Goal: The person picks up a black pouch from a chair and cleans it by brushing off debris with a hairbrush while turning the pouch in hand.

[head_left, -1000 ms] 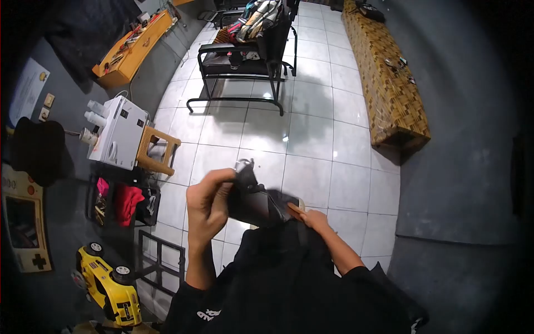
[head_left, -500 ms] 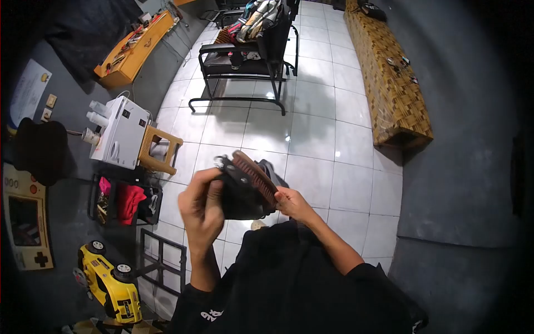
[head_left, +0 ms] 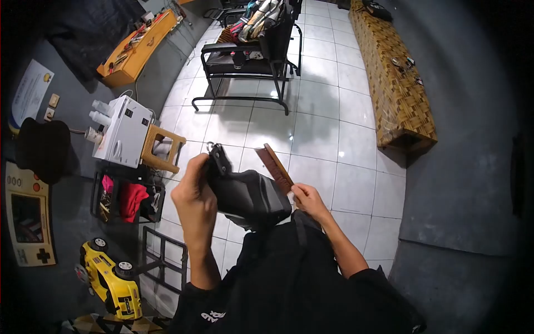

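My left hand (head_left: 194,195) is closed on the top corner of a black pouch-like bag (head_left: 247,195), beside a strap with metal snaps and a ring. The bag hangs tilted in front of my body, its lower end close to my shirt. In my right hand (head_left: 310,201) is a wooden brush (head_left: 276,170) with reddish-brown bristles, gripped by its near end. The bristles face left, toward the bag, with a gap between them at the brush's far end. Whether the near end touches the bag I cannot tell.
Ahead stands a black metal-framed chair (head_left: 245,64) with clothes on it. On the left are a small white refrigerator (head_left: 123,133), a tan stool (head_left: 161,147), a black rack (head_left: 114,209) and a yellow toy car (head_left: 111,281). A long woven-patterned bench (head_left: 397,83) lines the right wall.
The brush has come away from the bag to the right, so its bristles show clearly. The bag has turned, and more of its smooth dark side faces me.
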A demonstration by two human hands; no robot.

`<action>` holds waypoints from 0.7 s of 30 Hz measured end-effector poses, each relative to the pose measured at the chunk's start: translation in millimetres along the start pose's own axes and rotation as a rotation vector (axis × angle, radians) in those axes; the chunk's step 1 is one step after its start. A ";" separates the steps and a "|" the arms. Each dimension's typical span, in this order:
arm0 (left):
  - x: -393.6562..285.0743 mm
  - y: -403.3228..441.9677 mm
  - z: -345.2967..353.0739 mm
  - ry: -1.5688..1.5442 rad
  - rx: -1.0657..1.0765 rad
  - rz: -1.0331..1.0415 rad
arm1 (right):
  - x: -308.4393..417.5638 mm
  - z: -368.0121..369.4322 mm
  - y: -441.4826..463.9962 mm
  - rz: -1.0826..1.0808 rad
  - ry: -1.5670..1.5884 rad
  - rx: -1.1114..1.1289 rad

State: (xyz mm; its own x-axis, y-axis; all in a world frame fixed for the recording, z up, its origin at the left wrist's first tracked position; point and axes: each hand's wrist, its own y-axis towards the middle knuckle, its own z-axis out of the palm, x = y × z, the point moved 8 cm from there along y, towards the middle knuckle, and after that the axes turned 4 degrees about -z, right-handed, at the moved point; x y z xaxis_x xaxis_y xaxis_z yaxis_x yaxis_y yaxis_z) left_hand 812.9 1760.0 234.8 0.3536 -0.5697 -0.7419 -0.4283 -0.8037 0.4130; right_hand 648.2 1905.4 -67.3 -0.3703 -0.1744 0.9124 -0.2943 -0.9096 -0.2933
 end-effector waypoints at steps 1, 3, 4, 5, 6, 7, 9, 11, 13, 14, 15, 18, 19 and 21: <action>-1.6 -1.9 5.5 -0.018 0.007 -0.069 | 37.6 27.3 -1.1 -0.163 0.069 0.065; 3.2 -6.6 15.4 -0.045 0.086 -0.172 | 84.1 65.1 -6.0 -0.325 0.179 0.231; 9.4 -11.7 20.0 -0.113 0.147 -0.240 | 92.8 77.9 -6.0 -0.323 0.219 0.333; 8.4 -14.0 20.5 -0.085 0.129 -0.250 | 92.1 85.9 -2.4 -0.299 0.252 0.393; 8.5 -13.0 16.2 -0.158 0.066 -0.226 | 81.7 86.4 4.7 -0.230 0.297 0.386; 10.5 -12.5 12.1 -0.231 0.002 -0.203 | 61.3 75.6 16.3 -0.196 0.189 0.273; 16.3 -13.5 -1.4 -0.368 -0.118 -0.166 | 18.8 49.1 32.5 -0.172 -0.128 0.074; 24.3 -11.3 -13.9 -0.464 -0.199 -0.204 | -17.6 7.2 29.2 -0.185 -0.536 -0.107; 27.4 -7.8 -20.1 -0.393 -0.216 -0.196 | -65.8 -39.1 19.0 0.016 -0.934 -0.210; 31.5 -7.9 -19.2 -0.390 -0.215 -0.205 | -80.4 -52.4 14.8 0.114 -1.062 -0.166; 35.0 -7.7 -17.1 -0.389 -0.212 -0.213 | -88.0 -63.3 10.0 0.214 -1.188 -0.122; 30.0 -1.9 -8.5 -0.271 -0.106 -0.157 | -91.4 -71.4 10.6 0.244 -1.163 -0.154; 27.0 0.0 -5.7 -0.208 -0.054 -0.128 | -79.7 -62.5 9.9 0.211 -1.085 -0.187; 25.4 -1.5 10.2 -0.084 0.191 -0.164 | -38.5 -22.2 16.9 0.008 -0.621 -0.100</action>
State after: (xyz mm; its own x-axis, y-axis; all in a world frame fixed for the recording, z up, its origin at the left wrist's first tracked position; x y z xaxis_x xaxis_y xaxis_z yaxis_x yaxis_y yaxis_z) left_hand 814.0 1748.5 210.0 0.3645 -0.4121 -0.8350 -0.5234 -0.8324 0.1823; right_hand 637.9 1905.2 -113.7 0.1996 -0.3947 0.8969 -0.3856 -0.8731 -0.2984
